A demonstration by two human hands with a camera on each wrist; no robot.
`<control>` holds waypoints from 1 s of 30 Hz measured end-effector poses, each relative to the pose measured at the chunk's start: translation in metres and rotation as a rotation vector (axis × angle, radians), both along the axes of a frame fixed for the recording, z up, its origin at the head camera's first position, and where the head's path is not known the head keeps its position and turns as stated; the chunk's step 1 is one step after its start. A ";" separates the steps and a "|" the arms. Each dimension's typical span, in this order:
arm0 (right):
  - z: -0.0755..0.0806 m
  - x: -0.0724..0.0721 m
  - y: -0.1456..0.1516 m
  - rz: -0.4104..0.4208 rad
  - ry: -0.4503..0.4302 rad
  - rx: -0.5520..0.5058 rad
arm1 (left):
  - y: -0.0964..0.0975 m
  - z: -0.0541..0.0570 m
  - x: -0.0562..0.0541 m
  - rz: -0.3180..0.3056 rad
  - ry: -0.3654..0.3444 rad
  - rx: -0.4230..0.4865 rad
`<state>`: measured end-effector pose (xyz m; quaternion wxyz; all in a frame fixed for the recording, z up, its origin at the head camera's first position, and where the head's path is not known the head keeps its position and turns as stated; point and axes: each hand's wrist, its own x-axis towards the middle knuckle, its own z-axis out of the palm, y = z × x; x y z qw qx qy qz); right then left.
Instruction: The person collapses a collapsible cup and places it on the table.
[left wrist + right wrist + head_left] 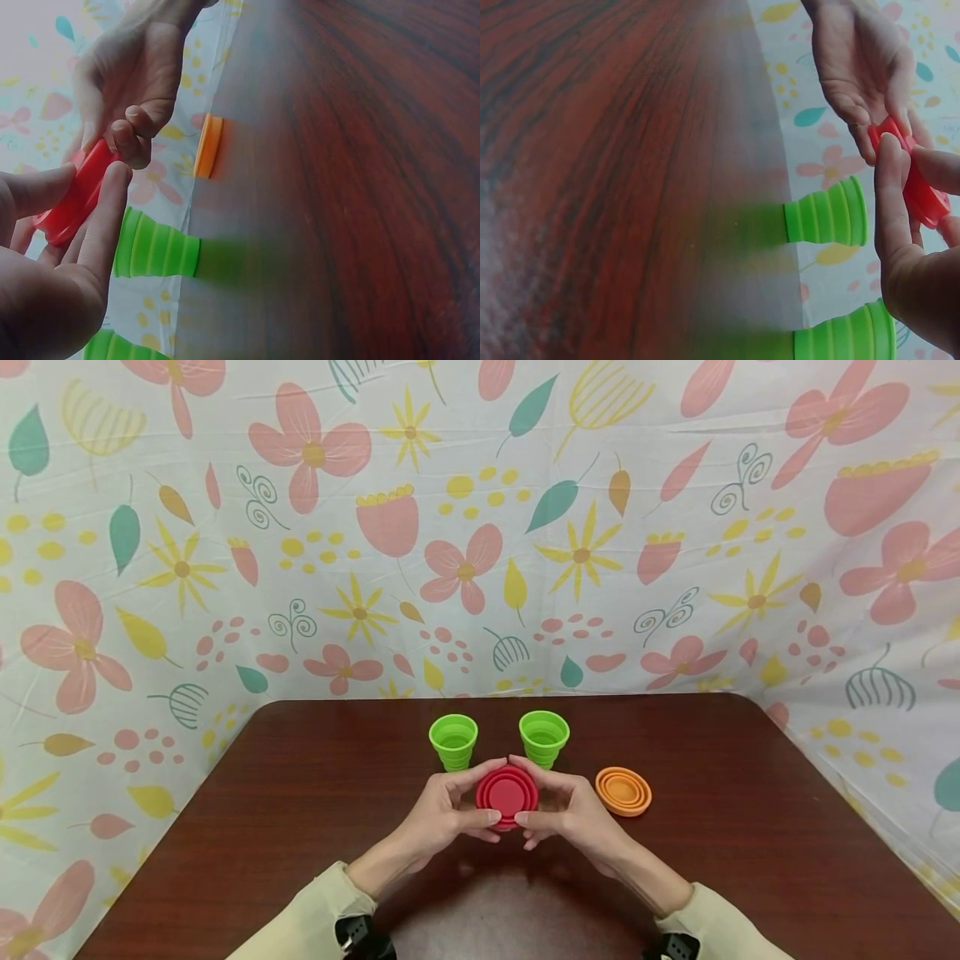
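Observation:
Both hands grip a red collapsible cup (507, 795), folded flat, above the middle of the table. My left hand (448, 808) pinches its left side, thumb on the front and fingers behind. On the opposite side my right hand (573, 814) holds it the same way. In the left wrist view the red cup (79, 193) is tilted, its thin edge showing between thumb and fingers. From the right wrist the red cup (915, 176) appears clear above the tabletop.
Two green collapsible cups, one at left (453, 739) and one at right (544, 737), stand extended behind the hands. An orange collapsible cup (623, 791) lies folded to the right. A flowered cloth (465, 543) hangs behind the dark wooden table (300, 827).

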<state>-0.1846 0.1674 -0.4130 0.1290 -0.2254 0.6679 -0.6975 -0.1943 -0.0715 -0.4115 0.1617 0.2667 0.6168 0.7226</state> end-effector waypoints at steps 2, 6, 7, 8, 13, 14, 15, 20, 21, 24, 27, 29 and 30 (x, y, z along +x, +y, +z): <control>0.000 0.000 0.000 -0.002 0.004 0.011 | 0.000 0.001 0.000 0.006 0.001 -0.001; 0.000 0.000 0.000 -0.015 0.032 0.039 | 0.001 0.001 0.000 0.009 0.006 0.002; 0.000 0.000 0.000 -0.022 0.044 0.044 | 0.001 0.001 0.001 0.008 0.008 0.002; 0.000 0.000 0.000 -0.030 0.057 0.048 | 0.001 0.002 0.001 0.008 0.010 0.001; 0.001 0.000 0.000 -0.074 0.106 0.056 | 0.000 0.003 0.001 0.009 0.033 -0.012; 0.002 0.000 0.000 -0.080 0.111 0.055 | 0.000 0.003 0.002 0.011 0.037 -0.015; 0.003 0.000 0.000 -0.084 0.115 0.053 | 0.001 0.002 0.002 0.013 0.040 -0.017; 0.007 0.001 0.001 -0.097 0.158 0.039 | 0.001 0.002 0.002 0.031 0.043 -0.020; 0.007 0.001 0.001 -0.100 0.170 0.037 | 0.001 0.002 0.002 0.033 0.044 -0.020; 0.008 0.002 0.001 -0.111 0.212 0.036 | 0.000 0.004 0.002 0.033 0.046 -0.019; 0.007 0.002 0.001 -0.128 0.255 0.037 | 0.000 0.005 0.003 0.029 0.047 -0.021; 0.007 0.003 0.001 -0.136 0.288 0.036 | 0.000 0.006 0.003 0.028 0.040 -0.018; 0.007 0.003 0.001 -0.137 0.304 0.033 | -0.001 0.006 0.003 0.026 0.037 -0.017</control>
